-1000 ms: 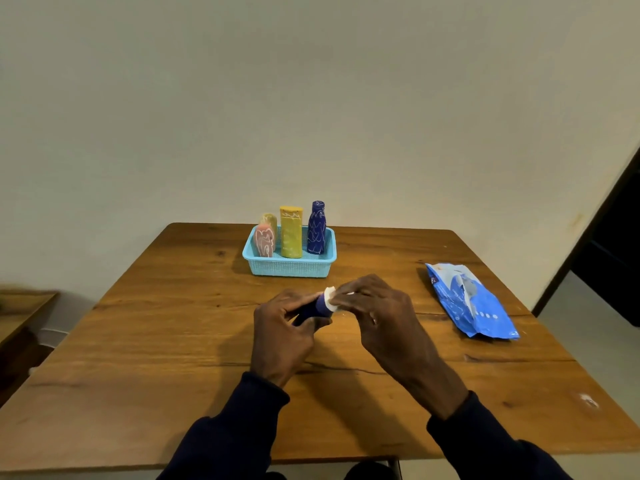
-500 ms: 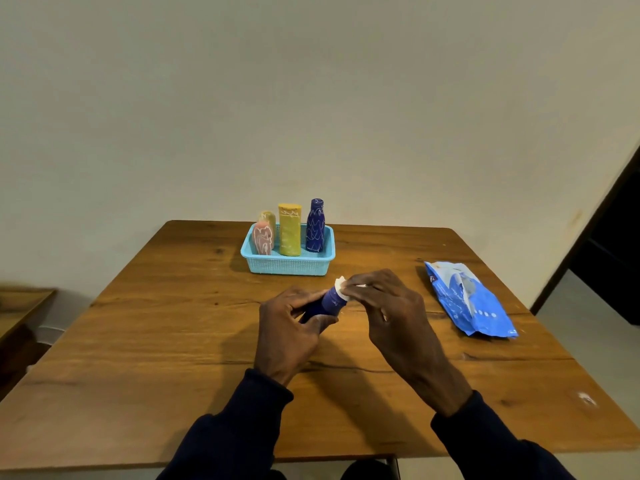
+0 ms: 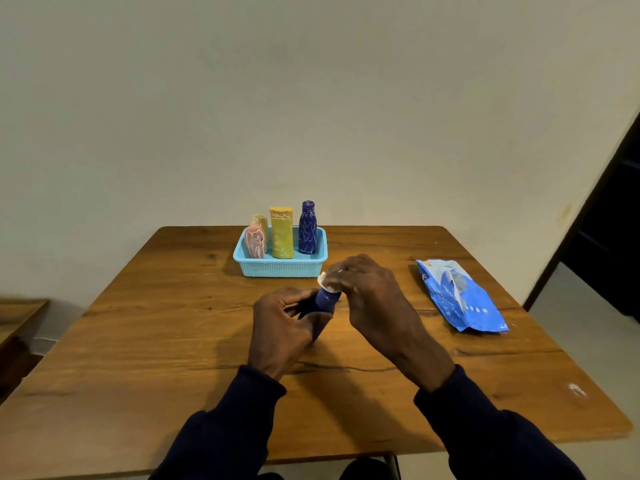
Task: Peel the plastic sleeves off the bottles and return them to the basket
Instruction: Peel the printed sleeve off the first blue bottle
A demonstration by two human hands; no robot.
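Note:
A small bottle in a dark blue sleeve [image 3: 325, 299] is held tilted above the table, its white cap end up and to the right. My left hand [image 3: 282, 327] grips its lower body. My right hand [image 3: 370, 296] pinches the white top of the bottle with its fingertips. Behind them a light blue basket [image 3: 280, 266] holds several sleeved bottles: a pink one [image 3: 255, 241], a yellow one [image 3: 282, 232], a dark blue one [image 3: 307, 226] and a pale yellow one half hidden at the back.
The wooden table [image 3: 138, 341] runs out to edges on the left, right and front. A blue plastic pouch [image 3: 460, 296] lies at the right. A wall stands close behind the table, and a dark doorway is at the far right.
The bottle has been tipped more upright and lifted slightly toward the basket. My right hand has moved up over its white top; my left hand still holds the body.

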